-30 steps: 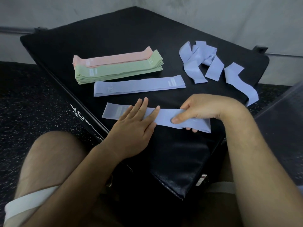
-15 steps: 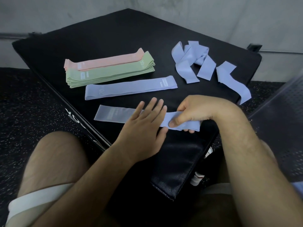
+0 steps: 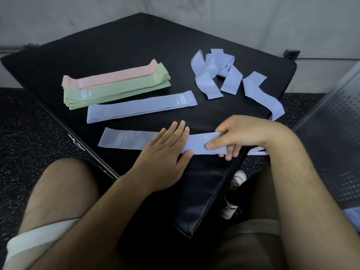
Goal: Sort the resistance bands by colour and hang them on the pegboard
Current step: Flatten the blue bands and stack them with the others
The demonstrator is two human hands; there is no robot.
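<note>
A lilac resistance band point(image 3: 124, 140) lies flat near the front of the black padded box point(image 3: 136, 45). My left hand point(image 3: 165, 151) presses its middle with straight fingers. My right hand point(image 3: 239, 134) pinches the band's right end between thumb and fingers. Behind it lies a second flat lilac band point(image 3: 142, 106). Further back sits a stack of green bands point(image 3: 116, 89) with a pink band point(image 3: 109, 77) beside it. A tangle of loose lilac bands point(image 3: 212, 75) lies at the back right, and one more lilac band point(image 3: 263, 94) hangs over the right edge.
The box stands on dark speckled flooring point(image 3: 29, 123) against a pale wall point(image 3: 194, 16). A perforated grey panel point(image 3: 335, 133) rises at the right. My bare knees flank the box's near corner, and a white shoe point(image 3: 233, 193) shows below it.
My left hand has slid rightwards along the band, towards my right hand. The right hand keeps its pinch on the band's end. The view has shifted slightly.
</note>
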